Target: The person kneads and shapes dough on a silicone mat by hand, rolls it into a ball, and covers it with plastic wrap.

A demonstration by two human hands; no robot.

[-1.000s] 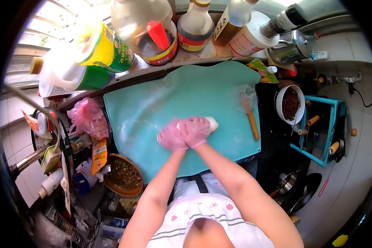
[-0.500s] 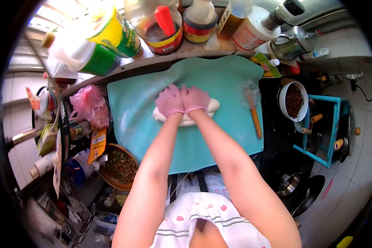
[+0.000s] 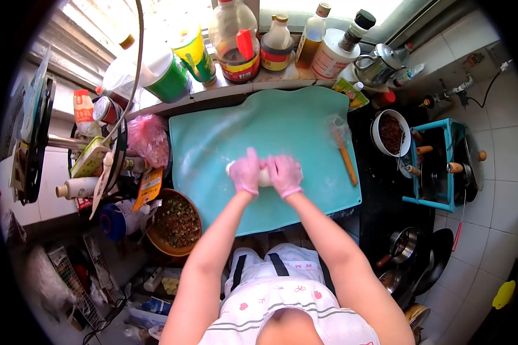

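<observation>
In the head view, we see a smooth white roll of dough (image 3: 265, 177) lying crosswise on a wavy-edged turquoise mat (image 3: 213, 129), directly under the hands. The left hand (image 3: 246, 173) and right hand (image 3: 285, 174), both in thin pink translucent gloves, are side by side, a short gap between them. Each is curled closed over the dough, the left covering one part and the right the other — we see the white surface in the gap, and a small tip past the left hand. How firmly they press, we cannot tell.

Near the mat's right edge, well apart from the hands, lies a slim brown wooden stick (image 3: 347, 164), its far end inside clear plastic. Beyond that edge — past the stick — stands a round white bowl (image 3: 375, 131) of dark reddish-brown food.
</observation>
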